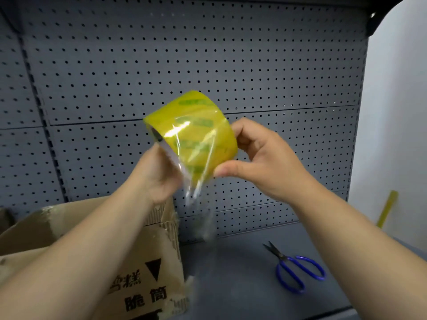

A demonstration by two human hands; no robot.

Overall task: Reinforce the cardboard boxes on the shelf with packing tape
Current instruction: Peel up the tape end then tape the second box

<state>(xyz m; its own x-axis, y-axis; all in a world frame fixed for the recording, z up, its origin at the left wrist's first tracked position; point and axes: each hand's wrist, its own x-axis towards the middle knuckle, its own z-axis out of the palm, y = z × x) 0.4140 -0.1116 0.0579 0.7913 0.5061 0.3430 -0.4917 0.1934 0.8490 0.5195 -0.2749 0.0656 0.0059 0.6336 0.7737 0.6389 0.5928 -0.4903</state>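
Note:
A yellow roll of packing tape [196,125] is held up in front of the pegboard. My right hand [261,158] grips the roll's right side, thumb underneath. My left hand [159,174] holds the roll's left edge near the core. A clear strip of tape [198,181] hangs loose from the roll, blurred, down toward the shelf. Below my left arm stands a worn cardboard box [143,273] with black printed characters and a torn right corner.
Blue-handled scissors [298,269] lie on the grey shelf board [242,285] to the right of the box. A grey pegboard back panel [208,54] rises behind. A yellow stick [388,209] leans by the white wall at the right.

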